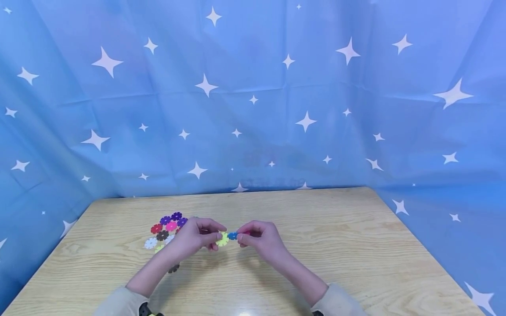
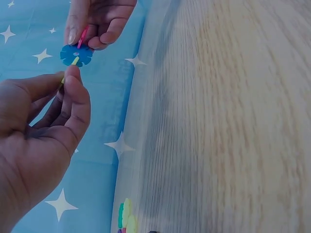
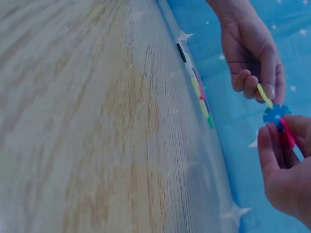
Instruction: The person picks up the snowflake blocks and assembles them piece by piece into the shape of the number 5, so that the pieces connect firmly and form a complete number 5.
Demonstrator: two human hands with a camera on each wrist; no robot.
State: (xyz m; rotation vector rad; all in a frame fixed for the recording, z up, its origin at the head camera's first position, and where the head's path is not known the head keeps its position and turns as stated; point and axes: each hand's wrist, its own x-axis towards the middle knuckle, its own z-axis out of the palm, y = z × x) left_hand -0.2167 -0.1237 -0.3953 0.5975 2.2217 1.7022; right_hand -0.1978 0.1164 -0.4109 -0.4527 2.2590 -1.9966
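Over the table, my left hand (image 1: 193,239) pinches a yellow notched plastic snowflake disc (image 1: 223,239) between thumb and fingers. A blue snowflake disc (image 1: 232,236) joins its right side, slotted at an angle to it. At the blue disc's other side is a pink snowflake disc (image 3: 287,133), which my right hand (image 1: 262,241) pinches. The left wrist view shows the blue disc (image 2: 76,55) face on, with the yellow and pink ones edge on. Fingers partly cover the yellow and pink discs.
Several loose snowflake discs, among them a white one (image 1: 150,243), a red one (image 1: 156,228) and a brown one (image 1: 162,235), lie on the wooden table (image 1: 336,228) left of the hands. My left forearm hides part of them. A blue star-patterned curtain (image 1: 253,118) hangs behind.
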